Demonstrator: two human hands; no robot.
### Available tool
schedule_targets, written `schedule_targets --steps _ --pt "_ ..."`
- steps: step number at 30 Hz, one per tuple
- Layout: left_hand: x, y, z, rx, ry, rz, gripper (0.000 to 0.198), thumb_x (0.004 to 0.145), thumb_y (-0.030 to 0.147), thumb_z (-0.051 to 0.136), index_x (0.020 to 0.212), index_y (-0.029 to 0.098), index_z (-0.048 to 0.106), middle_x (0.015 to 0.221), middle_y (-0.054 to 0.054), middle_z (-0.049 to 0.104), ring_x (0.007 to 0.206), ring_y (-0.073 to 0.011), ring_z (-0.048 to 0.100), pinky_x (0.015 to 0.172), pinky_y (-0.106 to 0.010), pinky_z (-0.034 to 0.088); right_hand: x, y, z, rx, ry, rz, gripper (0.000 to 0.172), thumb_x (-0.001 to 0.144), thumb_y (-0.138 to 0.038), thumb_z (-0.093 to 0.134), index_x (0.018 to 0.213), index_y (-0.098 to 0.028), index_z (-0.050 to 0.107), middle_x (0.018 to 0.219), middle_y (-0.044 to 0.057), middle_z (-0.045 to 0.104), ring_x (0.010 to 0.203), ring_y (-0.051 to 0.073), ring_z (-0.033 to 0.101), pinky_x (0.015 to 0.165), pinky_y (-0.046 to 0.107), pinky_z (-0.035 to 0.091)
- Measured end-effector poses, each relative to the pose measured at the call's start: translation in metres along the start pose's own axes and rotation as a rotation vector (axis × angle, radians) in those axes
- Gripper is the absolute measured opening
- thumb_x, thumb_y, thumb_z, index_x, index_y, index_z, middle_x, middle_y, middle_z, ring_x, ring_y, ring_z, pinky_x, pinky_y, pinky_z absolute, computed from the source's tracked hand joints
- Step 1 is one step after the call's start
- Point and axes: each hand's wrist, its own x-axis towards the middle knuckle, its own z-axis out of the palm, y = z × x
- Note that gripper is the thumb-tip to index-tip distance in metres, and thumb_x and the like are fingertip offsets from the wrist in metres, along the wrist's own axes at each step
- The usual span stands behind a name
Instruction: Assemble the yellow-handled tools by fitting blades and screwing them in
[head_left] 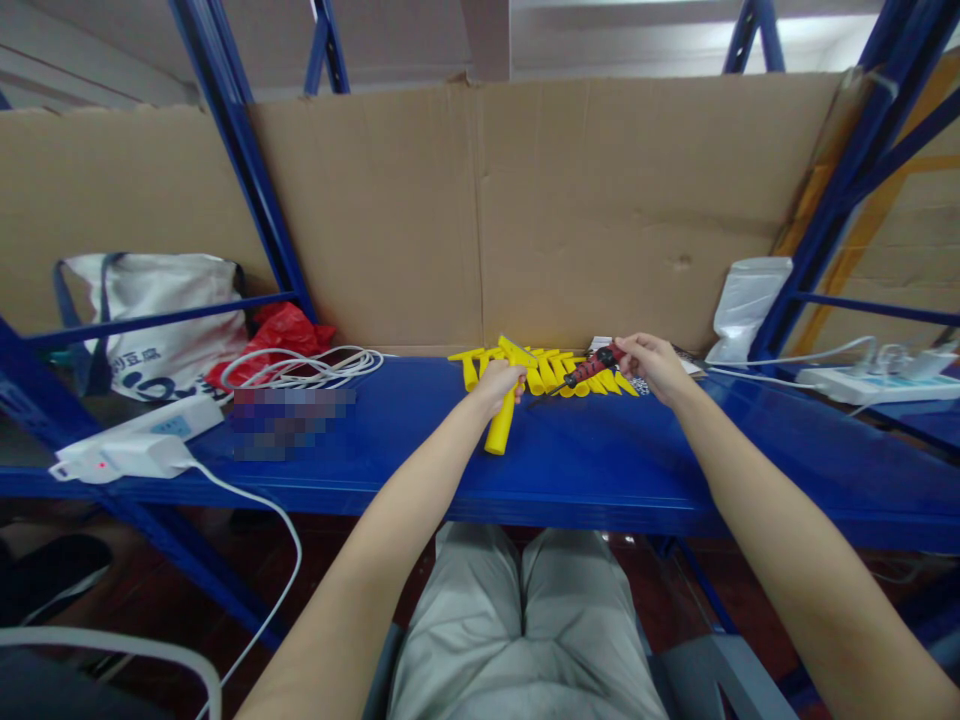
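My left hand (501, 381) is closed round a yellow plastic handle piece (501, 426) that points down toward me over the blue shelf (420, 460). My right hand (654, 362) is pinched on a small screwdriver with a red and black grip (589, 368), its tip aimed left toward the yellow piece. Behind both hands lies a row of several more yellow plastic pieces (555, 368) against the cardboard back wall.
A coil of white cable (307, 366) and a red bag (279, 334) lie at the left, with a white tote bag (161, 315) and a white power strip (127, 452). At the right are a white pouch (746, 305) and another power strip (862, 382). Blue rack posts flank the shelf.
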Motion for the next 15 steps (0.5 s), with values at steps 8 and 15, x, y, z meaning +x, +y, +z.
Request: schedule_targets --steps 8,15 --pt "0.002 -0.003 -0.001 0.003 -0.006 0.01 0.023 0.074 0.001 0.048 0.06 0.018 0.042 0.048 0.006 0.042 0.034 -0.005 0.036 0.038 -0.02 0.029 -0.008 -0.003 0.005 -0.168 -0.355 0.24 0.037 0.064 -0.042 0.079 0.075 -0.019 0.054 0.055 0.0 0.061 0.044 0.009 0.05 0.042 0.021 0.037" --pt "0.0 -0.002 -0.001 0.023 -0.004 0.009 0.023 0.075 0.003 0.048 0.059 0.018 0.041 0.047 0.006 0.041 0.034 -0.0053 0.036 0.038 -0.019 0.029 -0.014 -0.001 0.014 -0.295 -0.443 0.224 0.043 0.062 -0.047 0.078 0.081 -0.019 0.052 0.056 -0.004 0.059 0.044 0.007 0.046 0.043 0.021 0.034"
